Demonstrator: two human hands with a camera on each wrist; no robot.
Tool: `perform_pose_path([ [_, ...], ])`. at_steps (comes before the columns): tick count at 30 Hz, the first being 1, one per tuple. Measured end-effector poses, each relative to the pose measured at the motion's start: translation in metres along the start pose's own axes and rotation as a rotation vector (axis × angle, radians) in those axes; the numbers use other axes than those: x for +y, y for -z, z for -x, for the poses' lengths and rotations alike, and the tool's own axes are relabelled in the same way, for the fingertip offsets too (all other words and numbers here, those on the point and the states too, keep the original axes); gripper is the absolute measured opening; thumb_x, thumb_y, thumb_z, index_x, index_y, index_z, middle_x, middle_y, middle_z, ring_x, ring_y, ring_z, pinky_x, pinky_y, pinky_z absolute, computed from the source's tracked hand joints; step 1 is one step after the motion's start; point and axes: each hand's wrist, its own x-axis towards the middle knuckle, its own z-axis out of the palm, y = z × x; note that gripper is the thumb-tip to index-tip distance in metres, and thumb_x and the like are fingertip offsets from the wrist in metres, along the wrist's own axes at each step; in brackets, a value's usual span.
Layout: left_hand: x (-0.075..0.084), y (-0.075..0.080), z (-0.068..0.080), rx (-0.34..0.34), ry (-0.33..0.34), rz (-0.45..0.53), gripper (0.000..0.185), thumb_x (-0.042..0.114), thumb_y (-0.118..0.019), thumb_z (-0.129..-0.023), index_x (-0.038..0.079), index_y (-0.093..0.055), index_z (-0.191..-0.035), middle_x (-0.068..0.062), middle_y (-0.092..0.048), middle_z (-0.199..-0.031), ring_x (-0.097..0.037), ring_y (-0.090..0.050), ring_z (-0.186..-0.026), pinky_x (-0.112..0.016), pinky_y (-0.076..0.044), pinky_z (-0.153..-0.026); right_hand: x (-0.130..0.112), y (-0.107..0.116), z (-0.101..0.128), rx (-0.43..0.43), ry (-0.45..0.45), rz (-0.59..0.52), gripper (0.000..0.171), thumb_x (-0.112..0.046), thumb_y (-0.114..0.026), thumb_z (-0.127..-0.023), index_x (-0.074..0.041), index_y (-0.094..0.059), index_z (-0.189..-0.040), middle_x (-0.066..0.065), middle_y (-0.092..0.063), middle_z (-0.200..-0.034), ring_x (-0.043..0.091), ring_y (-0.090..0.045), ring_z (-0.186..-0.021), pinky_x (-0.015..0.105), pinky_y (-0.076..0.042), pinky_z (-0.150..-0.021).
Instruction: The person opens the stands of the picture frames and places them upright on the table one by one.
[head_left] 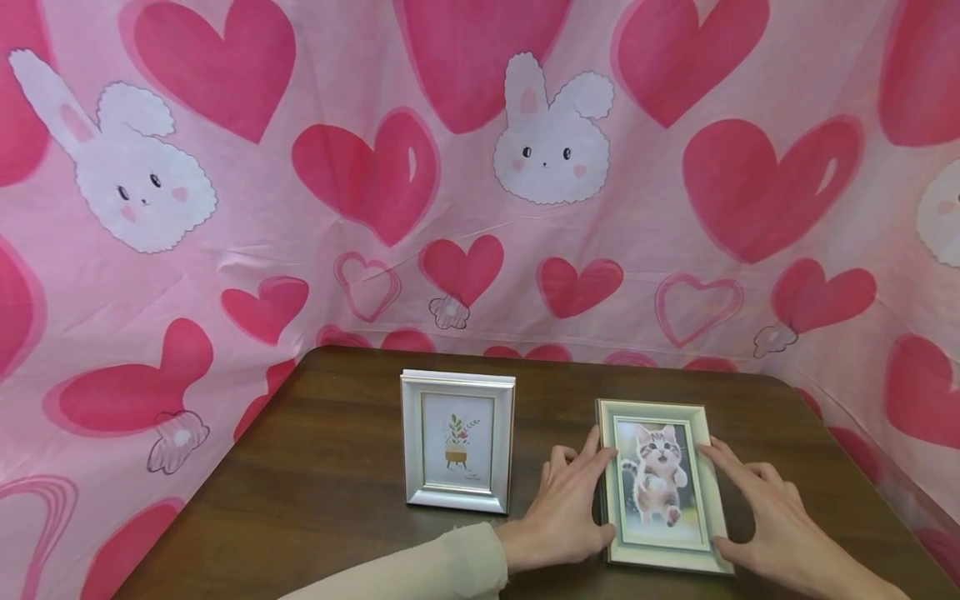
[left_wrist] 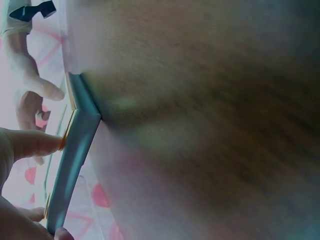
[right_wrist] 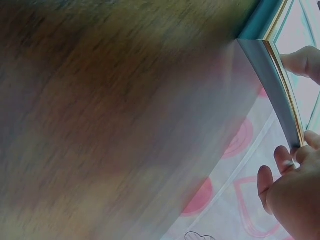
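Note:
A pale cream picture frame (head_left: 671, 557) with a kitten picture (head_left: 660, 479) is between my two hands, at the right of the table. My left hand (head_left: 562, 508) holds its left side, thumb low and fingers higher on the rim. On the opposite side, my right hand (head_left: 780, 517) grips the rim the same way. In the left wrist view the frame's edge (left_wrist: 80, 145) slants, with a corner close to the tabletop; the right wrist view also shows its side (right_wrist: 275, 90). Whether it rests on the table I cannot tell.
A silver-white picture frame (head_left: 457, 498) with a potted-plant print stands upright left of my left hand. Beneath is a dark brown wooden table (head_left: 300, 500). Pink cloth (head_left: 465, 200) with hearts and rabbits hangs behind and along the sides.

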Motion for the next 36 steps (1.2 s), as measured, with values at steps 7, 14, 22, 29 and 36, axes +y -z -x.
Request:
perform_pose_path([
  [7, 0.0009, -0.0006, 0.0015, 0.000, -0.010, -0.002, 0.093, 0.027, -0.094, -0.075, 0.027, -0.048, -0.156, 0.000, -0.019, -0.174, -0.014, -0.039, -0.122, -0.027, -0.039, -0.091, -0.0010, 0.0013, 0.0006, -0.019, -0.018, 0.007, 0.129, -0.020, -0.105, -0.049, -0.017, -0.039, -0.161, 0.035, -0.047, -0.152, 0.030, -0.045, -0.107, 0.056, -0.030, -0.086],
  [14, 0.0008, -0.0006, 0.0033, 0.017, -0.034, -0.025, 0.093, 0.029, -0.094, -0.075, 0.026, -0.048, -0.156, -0.001, -0.019, -0.174, -0.014, -0.040, -0.121, -0.026, -0.038, -0.090, -0.0023, 0.0022, 0.0014, -0.024, -0.020, -0.001, 0.129, -0.019, -0.105, -0.050, -0.017, -0.039, -0.161, 0.035, -0.046, -0.152, 0.032, -0.046, -0.108, 0.059, -0.031, -0.085],
  [22, 0.0018, -0.0028, 0.0057, 0.028, -0.032, -0.039, 0.096, 0.030, -0.094, -0.076, 0.026, -0.044, -0.158, 0.001, -0.016, -0.175, -0.015, -0.039, -0.124, -0.029, -0.039, -0.094, -0.0031, 0.0031, 0.0022, -0.040, -0.039, 0.005, 0.129, -0.022, -0.105, -0.052, -0.017, -0.038, -0.162, 0.034, -0.045, -0.153, 0.035, -0.045, -0.110, 0.060, -0.029, -0.088],
  [29, 0.0016, -0.0037, 0.0069, 0.028, -0.028, -0.036, 0.097, 0.030, -0.093, -0.077, 0.027, -0.043, -0.160, 0.002, -0.014, -0.175, -0.016, -0.039, -0.127, -0.031, -0.040, -0.097, -0.0035, 0.0040, 0.0022, -0.060, -0.059, 0.012, 0.129, -0.024, -0.104, -0.055, -0.019, -0.035, -0.164, 0.033, -0.044, -0.154, 0.036, -0.044, -0.113, 0.058, -0.029, -0.088],
  [36, 0.0031, -0.0033, 0.0101, 0.044, -0.039, -0.035, 0.097, 0.029, -0.093, -0.078, 0.027, -0.042, -0.161, 0.001, -0.013, -0.175, -0.015, -0.038, -0.127, -0.030, -0.041, -0.096, -0.0052, 0.0041, 0.0033, -0.065, -0.072, 0.030, 0.131, -0.027, -0.103, -0.056, -0.023, -0.032, -0.166, 0.028, -0.045, -0.155, 0.034, -0.042, -0.115, 0.052, -0.028, -0.086],
])
